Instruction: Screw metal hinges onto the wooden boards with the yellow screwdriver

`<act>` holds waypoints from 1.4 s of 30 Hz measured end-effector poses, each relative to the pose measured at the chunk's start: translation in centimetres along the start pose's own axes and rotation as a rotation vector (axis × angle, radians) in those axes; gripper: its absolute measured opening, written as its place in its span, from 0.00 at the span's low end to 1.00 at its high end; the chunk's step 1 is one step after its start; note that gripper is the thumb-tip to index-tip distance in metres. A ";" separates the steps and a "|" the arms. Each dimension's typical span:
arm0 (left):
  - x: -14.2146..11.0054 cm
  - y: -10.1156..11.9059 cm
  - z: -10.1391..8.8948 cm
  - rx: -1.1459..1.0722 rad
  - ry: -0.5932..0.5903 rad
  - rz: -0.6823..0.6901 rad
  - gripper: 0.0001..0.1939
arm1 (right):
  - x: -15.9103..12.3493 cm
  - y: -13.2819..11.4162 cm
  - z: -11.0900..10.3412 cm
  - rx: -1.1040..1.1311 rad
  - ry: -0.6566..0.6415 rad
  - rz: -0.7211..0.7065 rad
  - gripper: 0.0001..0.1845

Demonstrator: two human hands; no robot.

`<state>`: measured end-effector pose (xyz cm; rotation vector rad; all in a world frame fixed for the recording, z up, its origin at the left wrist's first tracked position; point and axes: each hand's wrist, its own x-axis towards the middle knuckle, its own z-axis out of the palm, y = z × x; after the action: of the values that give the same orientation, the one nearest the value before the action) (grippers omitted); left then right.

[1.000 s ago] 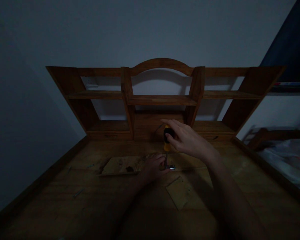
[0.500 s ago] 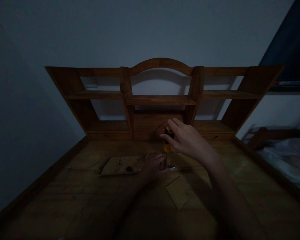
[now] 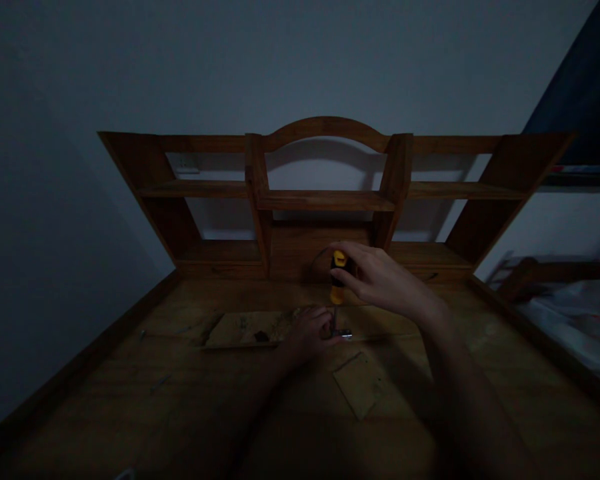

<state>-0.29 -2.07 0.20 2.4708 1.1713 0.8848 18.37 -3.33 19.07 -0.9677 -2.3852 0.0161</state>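
Observation:
My right hand [image 3: 375, 273] is closed round the yellow and black handle of a screwdriver [image 3: 338, 279], which stands upright with its shaft pointing down. The shaft ends at a small shiny metal piece, perhaps a hinge [image 3: 346, 334], lying on a long wooden board [image 3: 380, 322]. My left hand [image 3: 313, 330] is closed beside the shaft, its fingertips at the metal piece. What those fingers pinch is too dark and small to make out. Left of that hand, the board has a broken, rough end with a dark hole [image 3: 261, 337].
A loose square of thin wood [image 3: 357, 387] lies nearer on the wooden desk top [image 3: 220, 400]. Several screws [image 3: 161, 382] are scattered at the left. Behind stands a wooden shelf unit [image 3: 325, 200] against the wall. Raised edges flank the desk, and the light is dim.
My right fingers have shifted round the screwdriver handle, uncovering more of its top. The left hand stays at the metal piece. The whole view has moved slightly.

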 end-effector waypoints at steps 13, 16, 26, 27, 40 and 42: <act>0.0 0.1 0.0 -0.022 0.003 0.005 0.16 | 0.1 -0.2 0.2 -0.068 0.034 0.012 0.29; 0.1 0.4 -0.3 -0.018 -0.008 -0.004 0.16 | -0.1 0.1 -0.2 0.004 0.014 -0.001 0.27; 0.1 0.3 -0.2 -0.025 -0.010 0.005 0.15 | 0.5 -0.1 0.2 -0.188 0.056 0.048 0.16; 0.1 0.3 -0.2 -0.030 -0.010 0.006 0.14 | 0.5 -0.1 0.2 -0.189 0.051 0.055 0.17; 0.0 0.4 -0.1 -0.046 0.010 0.003 0.15 | -0.1 0.5 -0.4 0.002 0.009 -0.018 0.21; 0.0 0.3 -0.1 -0.052 0.006 0.010 0.15 | 0.1 0.5 -0.3 -0.013 0.007 -0.007 0.17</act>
<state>-0.14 -2.24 0.39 2.4362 1.1249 0.9147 18.81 -2.97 19.27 -0.9636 -2.3852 -0.0048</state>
